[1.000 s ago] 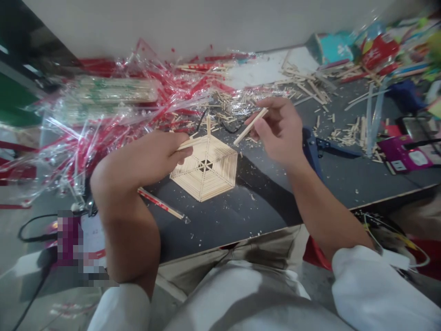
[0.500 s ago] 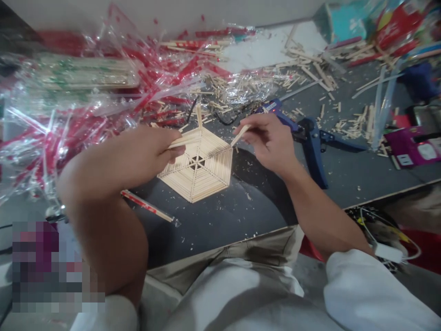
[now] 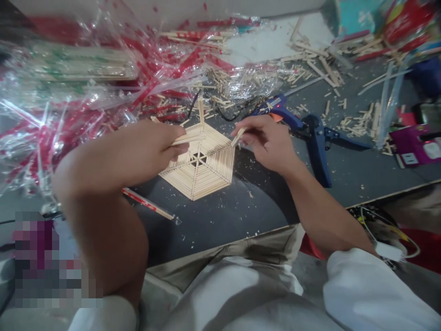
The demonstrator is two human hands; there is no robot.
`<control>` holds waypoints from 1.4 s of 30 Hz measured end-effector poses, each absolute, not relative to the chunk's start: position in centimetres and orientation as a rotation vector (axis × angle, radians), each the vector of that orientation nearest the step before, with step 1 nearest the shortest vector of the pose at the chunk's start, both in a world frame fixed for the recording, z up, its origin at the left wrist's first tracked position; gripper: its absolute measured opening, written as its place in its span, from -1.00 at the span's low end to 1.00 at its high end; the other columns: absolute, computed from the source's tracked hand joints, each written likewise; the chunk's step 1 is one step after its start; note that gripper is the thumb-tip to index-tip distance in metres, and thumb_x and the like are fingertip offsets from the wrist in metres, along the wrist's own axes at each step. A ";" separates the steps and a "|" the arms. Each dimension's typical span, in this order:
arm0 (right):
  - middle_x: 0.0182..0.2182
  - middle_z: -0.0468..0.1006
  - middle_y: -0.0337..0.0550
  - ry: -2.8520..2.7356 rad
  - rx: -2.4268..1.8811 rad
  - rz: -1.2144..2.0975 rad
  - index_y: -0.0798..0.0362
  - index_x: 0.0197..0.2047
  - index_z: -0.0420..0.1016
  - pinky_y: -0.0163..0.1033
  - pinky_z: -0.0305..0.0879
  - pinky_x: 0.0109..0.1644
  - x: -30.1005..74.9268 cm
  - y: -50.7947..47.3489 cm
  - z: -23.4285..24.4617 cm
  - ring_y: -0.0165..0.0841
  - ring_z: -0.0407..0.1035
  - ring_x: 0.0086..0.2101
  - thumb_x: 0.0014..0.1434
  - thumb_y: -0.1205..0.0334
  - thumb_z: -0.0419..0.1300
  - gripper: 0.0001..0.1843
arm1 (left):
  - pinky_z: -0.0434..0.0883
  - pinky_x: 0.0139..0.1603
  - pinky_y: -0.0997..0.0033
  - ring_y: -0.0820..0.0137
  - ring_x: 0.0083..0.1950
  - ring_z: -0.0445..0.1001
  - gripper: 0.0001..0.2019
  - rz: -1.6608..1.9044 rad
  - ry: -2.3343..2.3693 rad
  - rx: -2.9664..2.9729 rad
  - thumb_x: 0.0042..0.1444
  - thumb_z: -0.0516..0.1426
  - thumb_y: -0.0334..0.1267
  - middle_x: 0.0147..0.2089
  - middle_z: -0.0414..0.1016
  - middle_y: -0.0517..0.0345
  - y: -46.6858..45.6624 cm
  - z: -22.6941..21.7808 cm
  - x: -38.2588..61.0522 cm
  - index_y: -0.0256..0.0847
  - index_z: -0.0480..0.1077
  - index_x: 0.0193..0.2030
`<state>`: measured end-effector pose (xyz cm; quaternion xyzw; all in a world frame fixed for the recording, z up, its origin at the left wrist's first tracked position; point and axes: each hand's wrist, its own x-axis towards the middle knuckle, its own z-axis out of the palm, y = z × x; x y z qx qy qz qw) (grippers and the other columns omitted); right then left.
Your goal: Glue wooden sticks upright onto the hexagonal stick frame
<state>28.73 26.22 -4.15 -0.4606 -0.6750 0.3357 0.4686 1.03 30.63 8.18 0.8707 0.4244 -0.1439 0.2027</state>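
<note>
Hexagon of pale wooden sticks (image 3: 213, 177) | left of right fingers (image 3: 251, 121), pinching slanted wooden stick (image 3: 237, 136) | under left fingers (image 3: 177, 132), clasping slim sticks (image 3: 193, 138)

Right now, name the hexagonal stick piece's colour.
The hexagonal stick piece is pale beige, showing best in the head view.

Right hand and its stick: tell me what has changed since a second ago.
The right hand moved lower, toward the hexagonal panel, bringing its stick to the upper-right corner. Nothing was let go. The left hand still holds slim wood over the panel's upper left.
</note>
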 end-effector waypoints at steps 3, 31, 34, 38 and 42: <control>-0.22 0.68 -0.21 -1.628 -1.127 0.851 -0.24 -0.03 0.60 -0.10 0.57 -0.12 28.8 26.3 -4.6 -0.34 0.53 -0.35 0.20 -0.02 0.41 -0.72 | 0.09 -0.26 0.36 0.42 -0.34 0.29 -0.69 -0.377 1.165 2.431 0.33 -0.03 -0.05 -0.29 0.43 0.14 30.5 8.1 0.9 -0.20 0.33 -0.32; -0.12 0.66 -0.18 -1.722 -1.099 0.793 -0.22 0.10 0.55 -0.08 0.52 -0.05 29.2 26.1 -4.1 -0.28 0.54 -0.23 0.21 0.13 0.42 -0.61 | 0.12 -0.21 0.37 0.38 -0.24 0.34 -0.74 -0.479 1.240 2.331 0.36 -0.02 -0.13 -0.22 0.46 0.12 30.2 8.6 2.0 -0.21 0.32 -0.30; -0.13 0.64 -0.16 -1.647 -1.138 0.796 -0.20 0.07 0.58 -0.08 0.51 -0.10 29.1 26.1 -4.0 -0.29 0.50 -0.28 0.12 0.10 0.49 -0.56 | 0.13 -0.21 0.37 0.38 -0.24 0.34 -0.72 -0.470 1.227 2.341 0.37 -0.02 -0.11 -0.23 0.46 0.12 30.2 8.7 1.9 -0.21 0.32 -0.30; -0.27 0.58 -0.18 -1.673 -1.161 0.699 -0.18 -0.06 0.62 -0.09 0.49 -0.13 28.9 26.3 -3.9 -0.32 0.43 -0.35 0.15 0.02 0.47 -0.70 | 0.12 -0.24 0.36 0.37 -0.26 0.35 -0.74 -0.460 1.212 2.340 0.36 -0.02 -0.15 -0.26 0.47 0.13 30.2 8.9 1.8 -0.20 0.33 -0.32; -0.22 0.59 -0.15 -1.753 -1.120 0.657 -0.21 -0.09 0.61 -0.05 0.50 -0.12 28.9 26.3 -3.9 -0.29 0.45 -0.33 0.22 0.00 0.40 -0.79 | 0.15 -0.23 0.38 0.37 -0.25 0.37 -0.76 -0.403 1.158 2.358 0.33 -0.03 -0.18 -0.24 0.50 0.14 30.2 8.9 1.5 -0.19 0.35 -0.30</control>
